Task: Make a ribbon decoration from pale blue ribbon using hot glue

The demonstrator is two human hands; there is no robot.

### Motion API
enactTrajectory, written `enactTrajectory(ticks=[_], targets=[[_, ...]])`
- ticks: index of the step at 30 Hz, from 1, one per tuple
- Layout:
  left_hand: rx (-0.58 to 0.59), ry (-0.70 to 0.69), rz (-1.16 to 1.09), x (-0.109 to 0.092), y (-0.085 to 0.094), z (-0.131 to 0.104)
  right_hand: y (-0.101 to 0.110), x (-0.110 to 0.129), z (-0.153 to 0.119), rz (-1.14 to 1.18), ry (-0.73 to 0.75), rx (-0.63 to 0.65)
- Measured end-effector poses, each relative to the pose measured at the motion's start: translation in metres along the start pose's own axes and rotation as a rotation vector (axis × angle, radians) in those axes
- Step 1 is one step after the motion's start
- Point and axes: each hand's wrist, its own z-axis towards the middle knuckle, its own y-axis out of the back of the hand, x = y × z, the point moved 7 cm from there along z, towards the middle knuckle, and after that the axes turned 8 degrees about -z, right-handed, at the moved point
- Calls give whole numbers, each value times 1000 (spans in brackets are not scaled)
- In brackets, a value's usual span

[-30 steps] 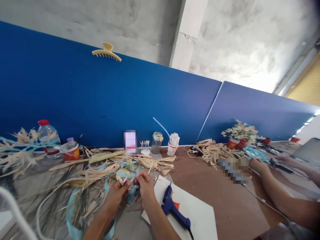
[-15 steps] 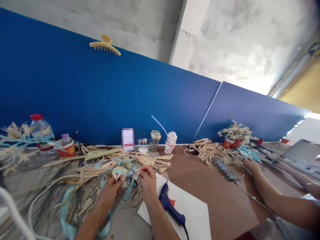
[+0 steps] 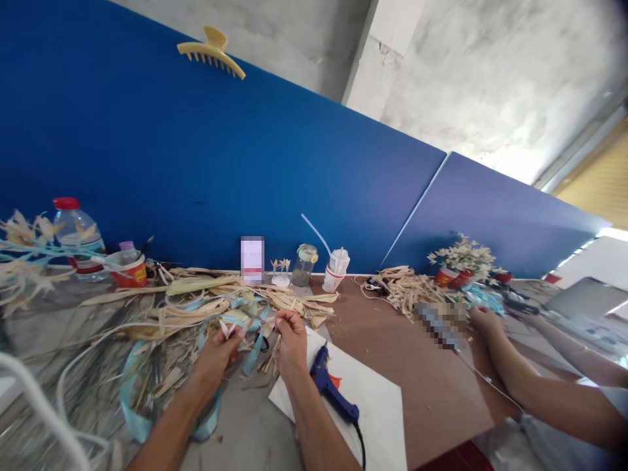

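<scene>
My left hand (image 3: 220, 351) is closed, with a small pale piece of dried husk (image 3: 228, 329) pinched at the fingertips. To its right, my right hand (image 3: 292, 340) has thumb and fingers pressed together; whatever lies in that pinch is too small to tell from the husk behind. Both hands are above a heap of dried husk strips (image 3: 210, 286), tangled with light-blue ribbon (image 3: 131, 392). A blue glue gun (image 3: 332, 386) rests on a white board (image 3: 375, 409) beside my right forearm.
Along the blue partition (image 3: 196, 157) stand a red-capped bottle (image 3: 81, 245), a red cup (image 3: 130, 273), a phone (image 3: 252, 258), a glass jar (image 3: 305, 265) and a white cup (image 3: 333, 281). At right, another person's hand (image 3: 485, 320) is near a husk pile (image 3: 402, 288). White tubing (image 3: 36, 405) curves at left.
The camera view has tipped slightly, so the partition and hair clip sit higher in the picture. Both my hands keep nearly the same pinched pose and place.
</scene>
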Motion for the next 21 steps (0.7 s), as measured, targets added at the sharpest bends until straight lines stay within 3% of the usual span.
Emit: enactTrajectory(ticks=[9,15,21], targets=[[44,8,-37,-5,-4,-2,-6,5,-1,68,9,48],[44,2,-41,-6,-6,-3,5,6,2,67,29,-35],[35,11,-44,-7,-8,-6,11,-1,12,6,39,-31]])
